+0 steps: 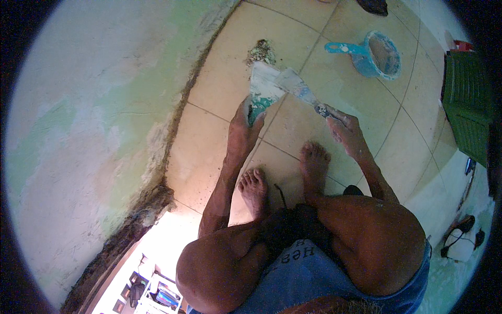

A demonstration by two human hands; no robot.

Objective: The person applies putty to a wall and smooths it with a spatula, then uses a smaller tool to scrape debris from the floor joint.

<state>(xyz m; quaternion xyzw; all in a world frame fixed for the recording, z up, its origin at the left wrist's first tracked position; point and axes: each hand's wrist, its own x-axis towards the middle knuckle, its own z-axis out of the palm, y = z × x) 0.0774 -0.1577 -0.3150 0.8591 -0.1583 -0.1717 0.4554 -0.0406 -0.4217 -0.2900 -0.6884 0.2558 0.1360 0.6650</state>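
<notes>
My left hand (243, 124) is closed around the green handle of a wide putty knife (265, 82), its pale blade smeared with white filler. In my right hand (346, 129) is a narrower scraper (298, 86), gripped by a dark handle with a light pattern. The two blades meet or overlap in front of me; whether they touch is hard to tell. Just beyond the wide blade, a small heap of crumbly debris (261, 51) lies on the tiles. A blue plastic dipper (366, 55) crusted with grey-white paste rests to the far right, its handle pointing left.
A patchy green and white wall (104, 115) rises at left, with a rough broken lower edge (170, 157). Beige tiles (293, 125) lie under my feet. To the right are a green ridged object (465, 104) and sandals or straps (460, 238). Shelves (159, 293) show at lower left.
</notes>
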